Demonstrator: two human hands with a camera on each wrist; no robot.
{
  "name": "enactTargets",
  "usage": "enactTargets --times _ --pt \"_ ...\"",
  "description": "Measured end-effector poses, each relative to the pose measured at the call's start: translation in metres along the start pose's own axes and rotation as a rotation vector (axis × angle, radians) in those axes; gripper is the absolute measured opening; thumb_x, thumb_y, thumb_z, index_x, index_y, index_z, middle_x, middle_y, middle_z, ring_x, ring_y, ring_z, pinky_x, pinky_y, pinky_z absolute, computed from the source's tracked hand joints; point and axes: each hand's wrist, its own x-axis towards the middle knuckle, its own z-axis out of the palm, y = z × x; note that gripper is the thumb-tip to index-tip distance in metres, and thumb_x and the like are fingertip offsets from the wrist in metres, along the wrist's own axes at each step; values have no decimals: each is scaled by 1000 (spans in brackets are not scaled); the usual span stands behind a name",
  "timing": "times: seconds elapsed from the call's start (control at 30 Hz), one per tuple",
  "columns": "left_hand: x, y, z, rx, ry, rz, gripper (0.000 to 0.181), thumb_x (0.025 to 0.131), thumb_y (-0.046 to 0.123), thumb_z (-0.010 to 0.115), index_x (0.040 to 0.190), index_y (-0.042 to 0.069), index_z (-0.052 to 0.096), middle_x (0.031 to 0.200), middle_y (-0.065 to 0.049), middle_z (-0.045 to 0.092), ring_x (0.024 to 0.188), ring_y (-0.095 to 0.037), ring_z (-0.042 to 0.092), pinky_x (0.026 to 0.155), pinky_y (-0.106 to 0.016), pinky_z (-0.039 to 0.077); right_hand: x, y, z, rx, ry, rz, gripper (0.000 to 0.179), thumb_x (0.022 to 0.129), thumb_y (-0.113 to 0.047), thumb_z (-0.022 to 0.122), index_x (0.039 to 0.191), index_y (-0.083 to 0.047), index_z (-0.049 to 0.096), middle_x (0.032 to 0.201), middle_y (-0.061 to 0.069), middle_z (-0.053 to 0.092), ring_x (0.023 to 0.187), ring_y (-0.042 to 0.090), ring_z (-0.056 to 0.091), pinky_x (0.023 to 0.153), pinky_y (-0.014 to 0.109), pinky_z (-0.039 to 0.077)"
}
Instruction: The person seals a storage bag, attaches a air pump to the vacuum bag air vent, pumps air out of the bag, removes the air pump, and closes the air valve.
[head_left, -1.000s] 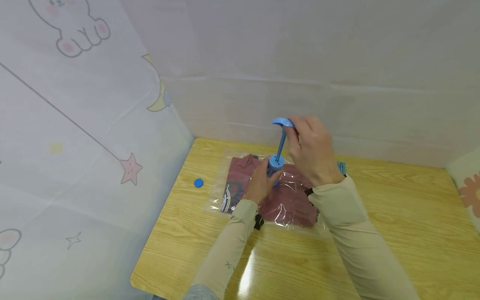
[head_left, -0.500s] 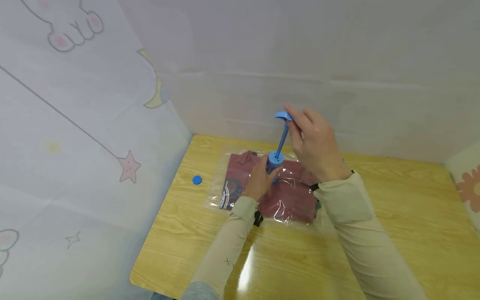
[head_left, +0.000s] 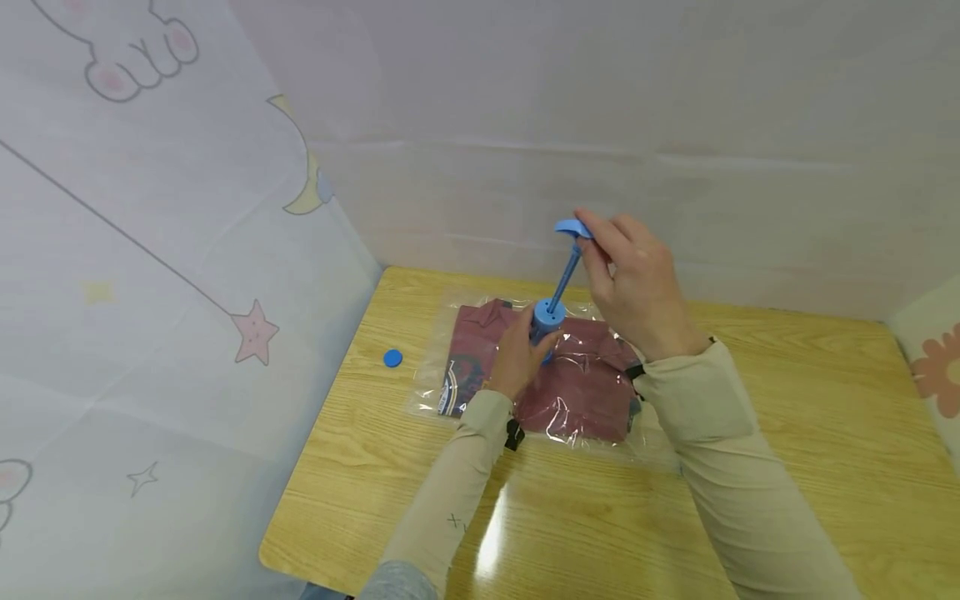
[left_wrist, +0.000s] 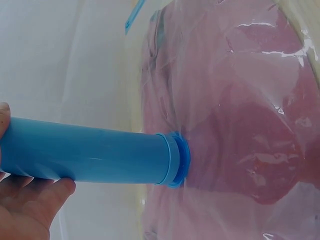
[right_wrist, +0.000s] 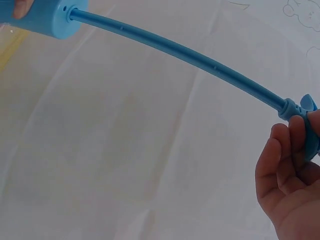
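A blue pump (head_left: pixel 549 315) stands on a clear plastic bag (head_left: pixel 427 392) near the middle of the table's far side. The left hand (head_left: pixel 517 358) holds the pump's round body, with its fingers curled around it. The right hand (head_left: pixel 637 287) is higher up and to the right. Its thumb and fingers pinch the right end of the blue handle (head_left: pixel 573 227).

The handle is up high, so a long thin rod (head_left: pixel 565 279) shows between it and the pump's body. The rod leans to the right, and in the right wrist view it looks a bit bent. The left wrist view shows the pump's bottom end meeting a blue ring (left_wrist: pixel 184 159) on the bag.

Dark red clothes (head_left: pixel 577 392) lie flat inside the shiny bag, with a striped print (head_left: pixel 450 390) at the left. A small round blue cap (head_left: pixel 392 358) lies on the yellow wood table (head_left: pixel 360 467), to the left of the bag and apart from it.

Both arms have pale sleeves (head_left: pixel 701 404). The cloth wall (head_left: pixel 187 400) on the left has a pink star (head_left: pixel 257 332) and a yellow moon (head_left: pixel 309 187). At the far right there is 1 orange flower (head_left: pixel 939 375).
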Motion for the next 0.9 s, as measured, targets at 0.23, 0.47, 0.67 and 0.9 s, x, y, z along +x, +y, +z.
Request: enactTargets --times 0.23,0.47,0.67,0.9 --pt "-2 -2 0 -1 13 2 57 89 29 70 139 13 46 128 -10 64 117 -26 62 97 -43 51 -1 -1 2 -3 -34 -3 32 94 -5 60 125 4 61 85 19 61 66 24 49 59 27 35" --pt "-3 -1 -2 11 3 -3 57 90 33 68 139 16 46 126 -8 65 116 -23 63 96 -41 52 -15 7 19 -62 -228 91 33 96 -9 58 128 0 60 91 17 62 69 26 50 61 34 41" --pt "-7 -1 -2 16 -7 6 56 91 30 67 140 15 45 128 -9 64 118 -25 61 97 -41 52 -35 18 39 -87 -488 245 38 99 -13 53 135 -1 53 110 21 61 90 34 59 76 44 52" --pt "-8 -3 -1 13 -7 12 57 93 31 64 143 15 42 131 -11 62 119 -26 61 96 -42 53 -46 28 56 -99 -556 294 38 98 -15 54 133 0 55 112 23 62 101 39 60 86 50 52"
